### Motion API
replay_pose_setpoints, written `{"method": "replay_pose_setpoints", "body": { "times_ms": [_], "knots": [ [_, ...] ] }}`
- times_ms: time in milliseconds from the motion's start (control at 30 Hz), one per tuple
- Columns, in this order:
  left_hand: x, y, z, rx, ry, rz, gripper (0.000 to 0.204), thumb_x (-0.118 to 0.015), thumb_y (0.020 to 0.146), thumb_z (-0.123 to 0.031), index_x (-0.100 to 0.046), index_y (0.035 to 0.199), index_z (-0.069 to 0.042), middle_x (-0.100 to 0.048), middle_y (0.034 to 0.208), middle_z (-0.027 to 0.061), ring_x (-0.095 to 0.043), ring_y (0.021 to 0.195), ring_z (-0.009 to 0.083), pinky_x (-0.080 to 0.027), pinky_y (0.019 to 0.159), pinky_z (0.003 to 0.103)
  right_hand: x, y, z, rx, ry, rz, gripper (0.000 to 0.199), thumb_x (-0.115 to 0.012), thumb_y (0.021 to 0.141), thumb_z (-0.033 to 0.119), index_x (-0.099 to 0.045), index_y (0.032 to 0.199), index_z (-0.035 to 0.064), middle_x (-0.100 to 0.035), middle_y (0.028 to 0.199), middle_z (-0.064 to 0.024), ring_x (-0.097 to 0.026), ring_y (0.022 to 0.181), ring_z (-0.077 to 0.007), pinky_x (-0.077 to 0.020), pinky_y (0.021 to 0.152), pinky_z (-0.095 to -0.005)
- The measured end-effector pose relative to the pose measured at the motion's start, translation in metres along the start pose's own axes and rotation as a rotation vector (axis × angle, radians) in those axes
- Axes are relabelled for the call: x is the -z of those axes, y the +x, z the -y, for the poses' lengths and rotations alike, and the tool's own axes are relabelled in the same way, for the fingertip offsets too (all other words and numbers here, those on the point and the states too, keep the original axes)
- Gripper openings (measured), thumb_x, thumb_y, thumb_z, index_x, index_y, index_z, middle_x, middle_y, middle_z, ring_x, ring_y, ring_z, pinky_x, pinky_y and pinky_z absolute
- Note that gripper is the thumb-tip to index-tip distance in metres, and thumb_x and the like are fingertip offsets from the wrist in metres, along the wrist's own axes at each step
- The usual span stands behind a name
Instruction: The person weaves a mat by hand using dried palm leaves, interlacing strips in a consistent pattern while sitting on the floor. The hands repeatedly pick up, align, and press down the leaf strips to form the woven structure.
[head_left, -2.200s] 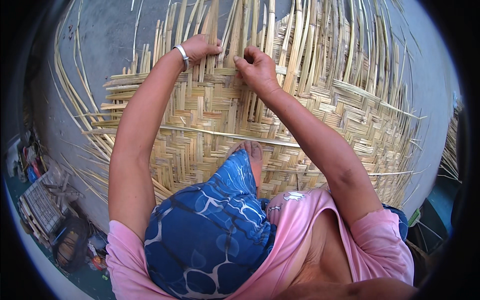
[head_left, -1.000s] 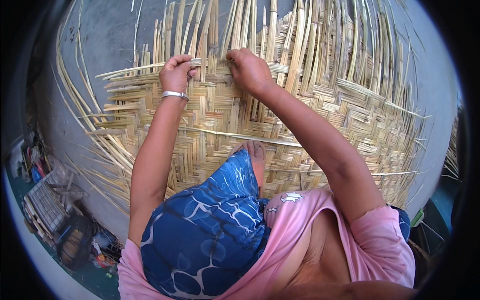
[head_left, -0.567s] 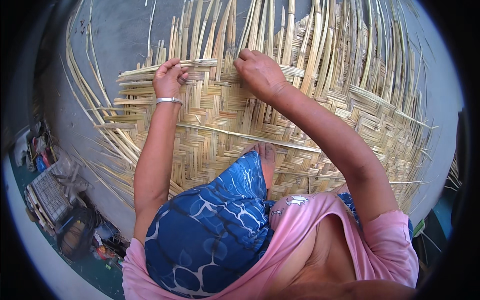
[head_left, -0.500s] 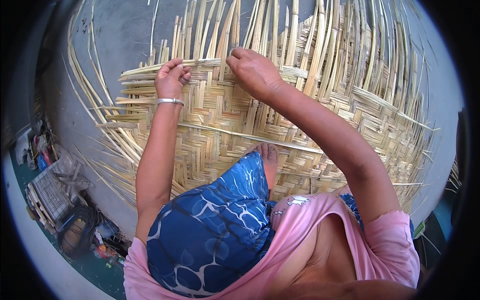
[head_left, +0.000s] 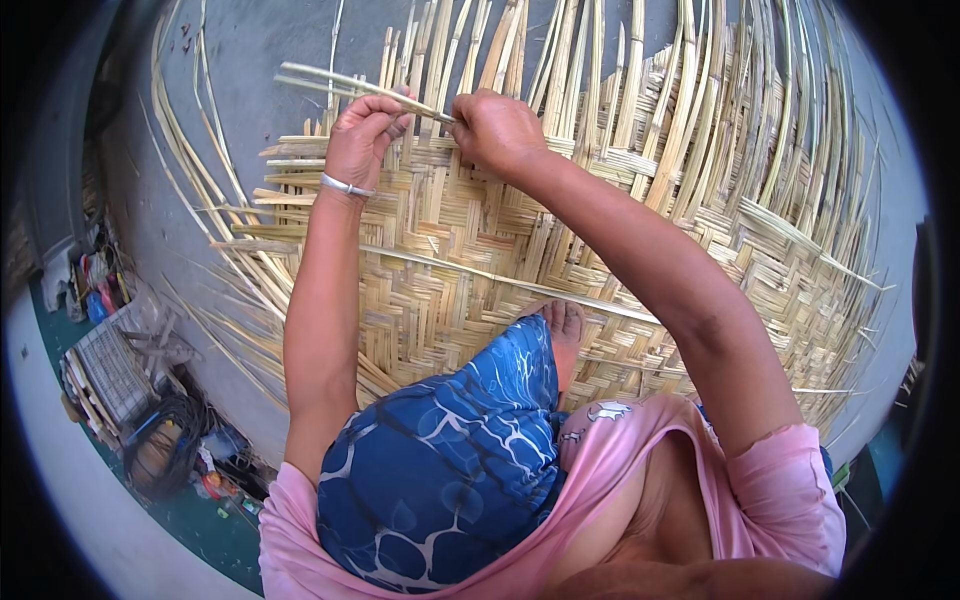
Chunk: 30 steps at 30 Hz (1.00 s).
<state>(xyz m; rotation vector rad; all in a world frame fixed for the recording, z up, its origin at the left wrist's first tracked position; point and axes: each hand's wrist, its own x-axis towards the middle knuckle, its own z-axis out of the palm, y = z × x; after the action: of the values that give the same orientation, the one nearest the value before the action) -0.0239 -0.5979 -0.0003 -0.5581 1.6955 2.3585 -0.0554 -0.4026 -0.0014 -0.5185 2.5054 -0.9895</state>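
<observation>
The left hand (head_left: 362, 135) is curled, thumb and fingers pinched on a long pale bamboo strip (head_left: 350, 85) that runs from the far left, across the fingers, toward the right hand. A thin silver bangle (head_left: 346, 186) circles the left wrist. The right hand (head_left: 497, 130) is closed in a loose fist just to the right, its fingertips pinching the near end of the same strip, so the two hands hold it between them, almost touching. The strip lies lifted a little above the weave, slanting down from left to right.

Under both hands spreads a large woven bamboo mat (head_left: 470, 260), its finished part a herringbone pattern that fills the middle of the scene. The hands work at the far edge of the woven part, where many loose upright strips (head_left: 640, 90) fan out far and right, unwoven. More loose strip ends (head_left: 215, 215) splay out at the left edge over the grey concrete floor (head_left: 250, 50). One long thin sliver (head_left: 480, 275) lies across the weave from left to right, near the person.

The person sits on the mat, a bare foot (head_left: 563, 325) resting on the weave, a knee in blue patterned cloth (head_left: 440, 460) nearest, a pink shirt (head_left: 640, 450) to the right. At the near left lies a clutter of tools and cables (head_left: 150, 430).
</observation>
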Motion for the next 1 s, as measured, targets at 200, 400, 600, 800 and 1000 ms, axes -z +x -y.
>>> {"method": "replay_pose_setpoints", "body": {
  "times_ms": [200, 400, 600, 800, 1000],
  "knots": [
    [-0.012, 0.028, 0.0, 0.097, 0.418, 0.003, 0.018, -0.047, 0.082, 0.001, -0.053, 0.099, -0.001, -0.059, 0.103, 0.0088, -0.058, 0.098, 0.0157, -0.049, 0.08, 0.026, -0.007, 0.004, -0.003, -0.037, 0.025, -0.093, 0.016, -0.06, 0.079, 0.021, -0.061, 0.083, 0.0058, -0.062, 0.071, -0.0126, -0.061, 0.07, -0.0295, -0.0473, 0.065, -0.0407],
    [-0.062, 0.045, -0.018, -0.019, 1.572, -0.024, 0.028, -0.056, 0.076, -0.011, -0.056, 0.102, 0.0, -0.061, 0.099, 0.0211, -0.06, 0.094, 0.033, -0.048, 0.08, 0.038, 0.0, 0.001, 0.001, -0.117, 0.159, -0.106, 0.016, -0.059, 0.077, 0.02, -0.06, 0.082, 0.0053, -0.062, 0.071, -0.014, -0.061, 0.069, -0.0299, -0.0479, 0.066, -0.0402],
    [-0.058, 0.064, -0.019, 0.009, 1.619, -0.07, 0.019, -0.062, 0.073, -0.019, -0.065, 0.084, -0.004, -0.064, 0.09, 0.019, -0.062, 0.087, 0.0336, -0.048, 0.078, 0.039, 0.009, -0.007, 0.01, -0.14, 0.243, -0.102, 0.014, -0.058, 0.074, 0.017, -0.06, 0.08, 0.0048, -0.062, 0.076, -0.0167, -0.061, 0.075, -0.0327, -0.0481, 0.07, -0.0426],
    [-0.024, 0.068, -0.009, -0.105, 1.156, -0.019, 0.018, -0.067, 0.074, -0.016, -0.054, 0.079, -0.003, -0.059, 0.068, 0.0039, -0.053, 0.058, 0.0105, -0.044, 0.053, 0.026, 0.007, -0.008, 0.002, -0.123, 0.307, -0.122, 0.016, -0.06, 0.074, 0.019, -0.059, 0.079, 0.0036, -0.062, 0.071, -0.0156, -0.061, 0.07, -0.0311, -0.0479, 0.067, -0.0403],
    [-0.04, 0.069, -0.007, 0.027, 1.18, 0.123, 0.03, -0.067, 0.073, -0.015, -0.052, 0.093, 0.001, -0.06, 0.071, 0.0067, -0.059, 0.061, 0.0136, -0.049, 0.056, 0.028, 0.011, -0.013, 0.001, -0.129, 0.358, -0.129, 0.017, -0.061, 0.074, 0.019, -0.058, 0.079, 0.003, -0.062, 0.068, -0.0149, -0.061, 0.066, -0.0295, -0.0481, 0.064, -0.038]
  ]
}}
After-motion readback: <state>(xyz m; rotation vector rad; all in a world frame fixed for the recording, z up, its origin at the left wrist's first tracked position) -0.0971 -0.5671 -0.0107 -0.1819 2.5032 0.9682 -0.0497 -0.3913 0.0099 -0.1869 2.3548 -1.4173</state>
